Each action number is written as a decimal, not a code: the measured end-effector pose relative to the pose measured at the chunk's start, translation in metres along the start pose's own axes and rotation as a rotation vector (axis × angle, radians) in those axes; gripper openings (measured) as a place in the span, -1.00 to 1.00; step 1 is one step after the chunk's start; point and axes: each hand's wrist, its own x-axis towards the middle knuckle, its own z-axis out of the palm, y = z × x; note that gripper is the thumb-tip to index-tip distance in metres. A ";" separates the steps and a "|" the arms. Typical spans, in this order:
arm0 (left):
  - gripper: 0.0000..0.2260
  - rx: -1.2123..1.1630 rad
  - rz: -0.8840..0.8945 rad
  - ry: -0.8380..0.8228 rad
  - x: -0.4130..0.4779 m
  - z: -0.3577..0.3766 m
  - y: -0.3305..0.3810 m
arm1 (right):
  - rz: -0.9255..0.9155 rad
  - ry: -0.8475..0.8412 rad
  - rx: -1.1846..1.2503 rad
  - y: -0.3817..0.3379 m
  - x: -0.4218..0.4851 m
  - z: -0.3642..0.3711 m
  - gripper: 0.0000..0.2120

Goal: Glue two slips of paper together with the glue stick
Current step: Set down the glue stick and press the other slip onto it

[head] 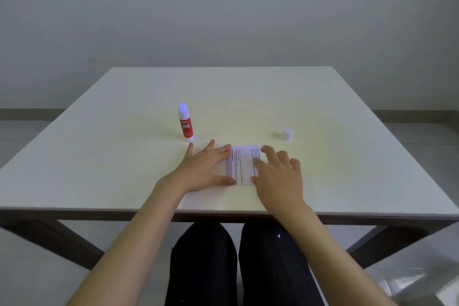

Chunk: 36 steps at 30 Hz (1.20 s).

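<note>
Left hand [207, 167] and right hand [278, 176] lie flat on printed paper [242, 165]; glue stick [185, 123] stands uncapped nearby.

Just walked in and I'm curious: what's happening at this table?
A seated person is pressing both hands flat on printed paper near the front edge of the white table. The left hand covers its left side, the right hand its right. The glue stick stands upright and uncapped just beyond the left hand, untouched. Its white cap sits apart on the right. It looks like the slips are being pressed together, though I can't make out two separate layers.
</note>
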 end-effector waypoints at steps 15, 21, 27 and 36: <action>-0.23 0.004 0.021 -0.054 0.002 -0.002 -0.003 | -0.194 -0.252 0.109 -0.013 0.020 0.017 -0.33; -0.17 0.026 0.025 -0.101 0.001 -0.005 -0.004 | -0.231 -0.273 0.087 0.000 0.010 0.020 -0.31; -0.20 0.010 -0.015 -0.128 0.001 -0.009 0.003 | -0.172 -0.284 0.050 -0.009 0.028 0.016 -0.35; -0.16 0.031 -0.039 -0.170 0.003 -0.012 0.003 | -0.166 -0.321 0.032 0.022 0.035 0.010 -0.46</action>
